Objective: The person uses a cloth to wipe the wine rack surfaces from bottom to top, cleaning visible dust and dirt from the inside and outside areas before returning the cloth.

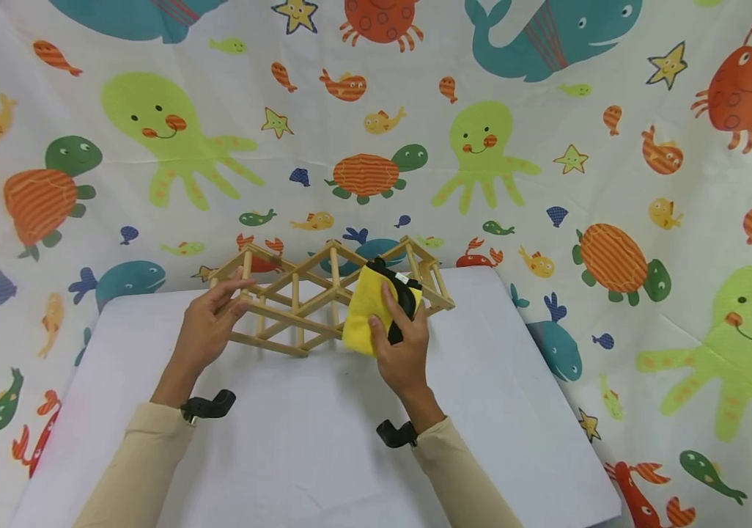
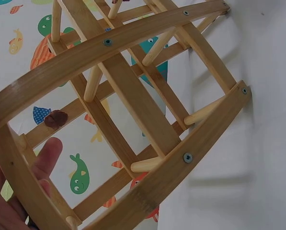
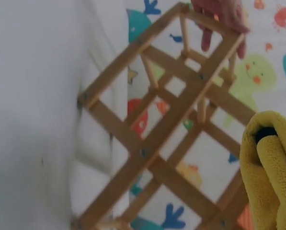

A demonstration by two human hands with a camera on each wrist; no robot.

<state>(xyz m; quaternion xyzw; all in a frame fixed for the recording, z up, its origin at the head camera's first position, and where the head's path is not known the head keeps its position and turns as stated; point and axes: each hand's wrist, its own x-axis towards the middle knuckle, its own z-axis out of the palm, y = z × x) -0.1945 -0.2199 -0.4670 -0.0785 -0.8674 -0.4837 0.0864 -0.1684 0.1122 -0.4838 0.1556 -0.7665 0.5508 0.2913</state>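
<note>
A light wooden lattice rack (image 1: 290,317) with crossed slats and round dowels stretches across the back of the white table. My left hand (image 1: 203,330) grips its left end, the thumb and fingers around the slats; in the left wrist view a finger (image 2: 48,155) shows behind the frame. Bolt heads mark the slat crossings there. My right hand (image 1: 404,356) holds a folded yellow cloth (image 1: 361,308) with black parts and a small white label, against the rack's right half. Soft, fuzzy yellow cloth (image 3: 272,167) fills the right side of the right wrist view.
The white table (image 1: 270,455) runs from the rack toward the person. Behind and beside it hangs a sheet (image 1: 409,95) printed with sea animals. A black wrist mount (image 1: 209,405) sits on the left wrist, another (image 1: 397,434) on the right.
</note>
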